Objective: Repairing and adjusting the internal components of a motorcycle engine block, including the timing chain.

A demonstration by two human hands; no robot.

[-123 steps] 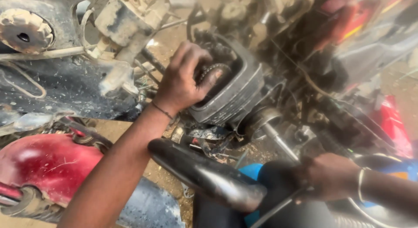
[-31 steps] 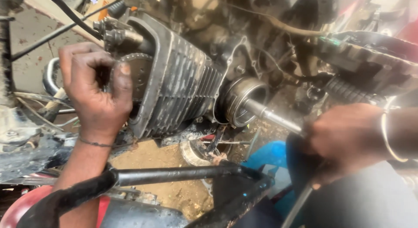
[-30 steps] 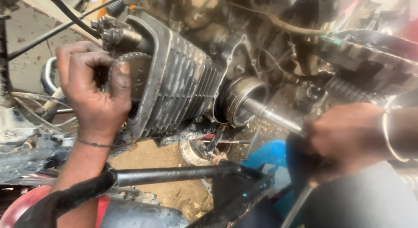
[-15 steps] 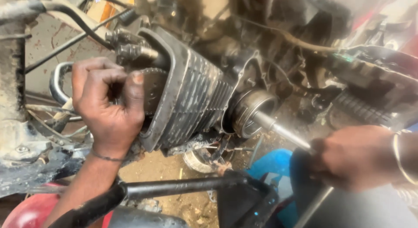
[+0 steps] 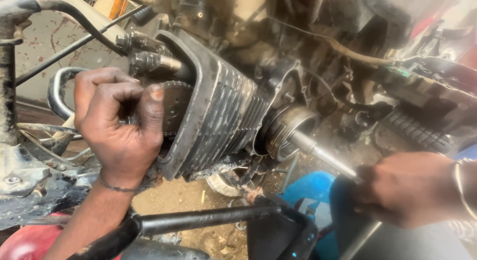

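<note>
One finned engine cylinder [image 5: 218,121] sits mid-frame on a motorcycle engine, tilted, fins running down toward the lower left. Left hand [image 5: 121,126] is curled at the open end of the cylinder head; thumb and bent fingers pressed together, pinching the rim of one toothed cam sprocket [image 5: 174,108] that sits in the head's opening. Two dark bolt or stud ends [image 5: 144,51] stick out just above the hand, one over the other. One curved metal tube [image 5: 57,91] loops behind the left hand.

Right hand [image 5: 410,190], at the right edge, is closed around the handle end of one long socket wrench shaft [image 5: 323,155]; one bangle on the wrist [image 5: 459,183]. The shaft's far end sits inside one round silver rotor housing [image 5: 288,131] just right of the cylinder base.

One black footrest bar [image 5: 198,220] crosses the bottom, under both hands. One ribbed rubber foot peg [image 5: 415,128] at right. One blue plastic item [image 5: 308,188] below the shaft, kind unclear. One red part [image 5: 25,242] in the bottom-left corner. Dirt floor [image 5: 189,195] under the engine.
</note>
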